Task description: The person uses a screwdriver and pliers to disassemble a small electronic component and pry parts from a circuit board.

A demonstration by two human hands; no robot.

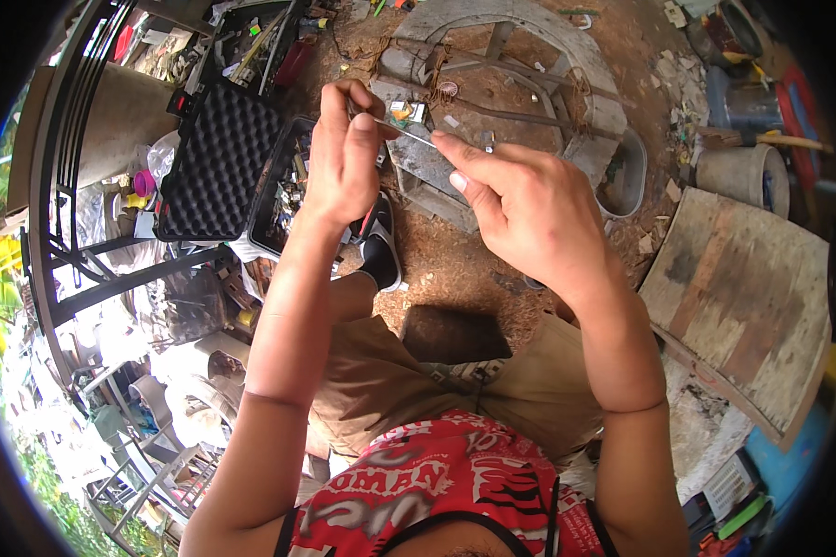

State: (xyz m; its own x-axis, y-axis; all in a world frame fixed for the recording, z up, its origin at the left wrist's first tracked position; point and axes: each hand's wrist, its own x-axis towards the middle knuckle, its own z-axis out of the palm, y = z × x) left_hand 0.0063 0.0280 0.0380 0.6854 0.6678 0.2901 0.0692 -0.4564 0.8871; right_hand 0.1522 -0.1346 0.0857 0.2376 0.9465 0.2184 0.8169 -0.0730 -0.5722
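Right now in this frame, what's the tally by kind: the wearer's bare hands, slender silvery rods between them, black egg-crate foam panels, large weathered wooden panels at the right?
Bare hands: 2 (left hand, right hand)
Slender silvery rod: 1
Black egg-crate foam panel: 1
Large weathered wooden panel: 1
Total: 5

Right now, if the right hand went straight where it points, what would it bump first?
The thin rod, which it seems to touch; then probably the left hand, though depth is unclear.
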